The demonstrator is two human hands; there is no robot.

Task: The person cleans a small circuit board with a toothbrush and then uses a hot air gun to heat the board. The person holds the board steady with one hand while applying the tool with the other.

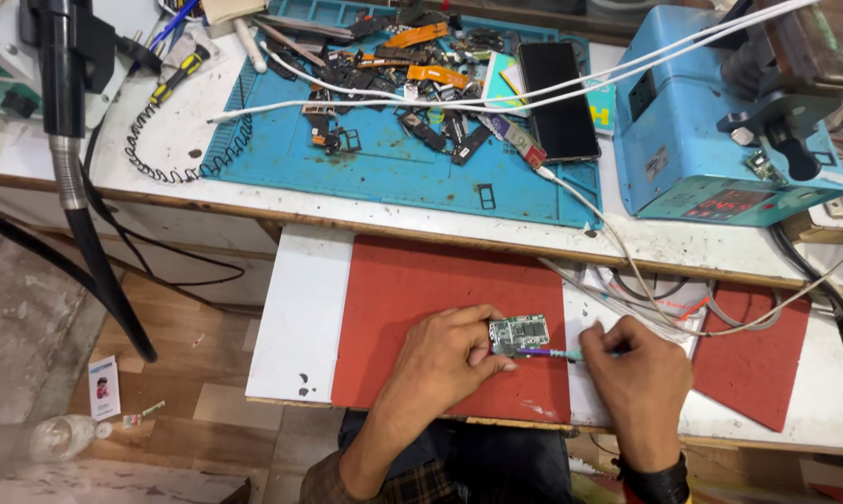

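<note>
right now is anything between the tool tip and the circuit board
Nothing visible. The left hand pins the board on the red mat, and the tool in the right hand already reaches the board's lower edge.

Both hands bare, no gloves or rings visible; left hand point(440, 359) on a forearm with a dark plaid sleeve pushed up near the elbow; right hand point(638, 387) wearing a black wrist strap point(659, 483); dark trousers below

Red-digit display point(727, 203) on blue machine point(682, 140); small card point(104, 386) on floor.
</note>
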